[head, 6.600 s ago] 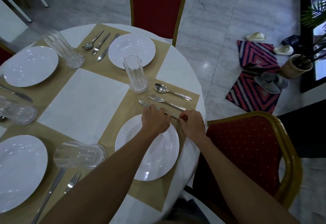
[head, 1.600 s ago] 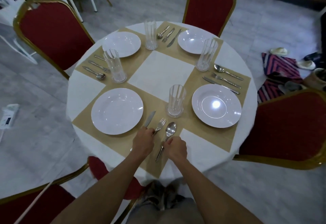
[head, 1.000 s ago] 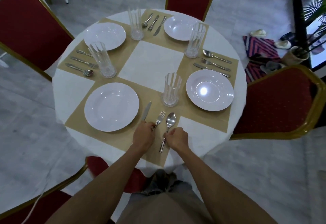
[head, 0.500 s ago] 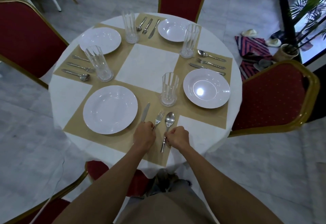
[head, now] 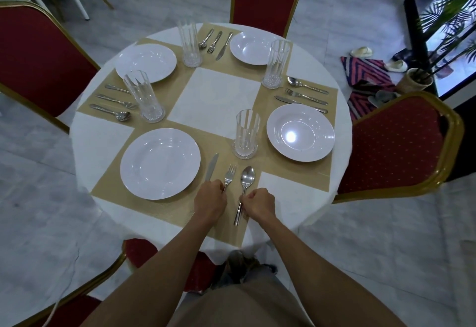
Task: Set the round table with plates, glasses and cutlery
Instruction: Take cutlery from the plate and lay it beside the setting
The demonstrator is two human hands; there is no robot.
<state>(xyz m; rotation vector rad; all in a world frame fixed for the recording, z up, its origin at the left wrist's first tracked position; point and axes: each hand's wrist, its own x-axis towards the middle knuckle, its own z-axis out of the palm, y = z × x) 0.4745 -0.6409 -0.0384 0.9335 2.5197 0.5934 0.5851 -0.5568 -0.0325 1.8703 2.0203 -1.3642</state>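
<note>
Curling tight: left hand (head: 210, 202) apparently round fork (head: 229, 174) handle, right hand (head: 258, 203) pinching spoon (head: 247, 176) handle.

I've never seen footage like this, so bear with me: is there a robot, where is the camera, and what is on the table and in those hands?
No robot: these are a person's bare arms. The picture comes from a wide-angle camera worn on the head, looking forward and down, so the arms reach in from below. The white-draped round table has four places, each a tan mat with a plate, a glass, and a knife, fork and spoon. At the nearest place the left hand curls round the fork handle and hides the end of the knife beside it. The right hand pinches the spoon handle. Red chairs stand around.
</note>
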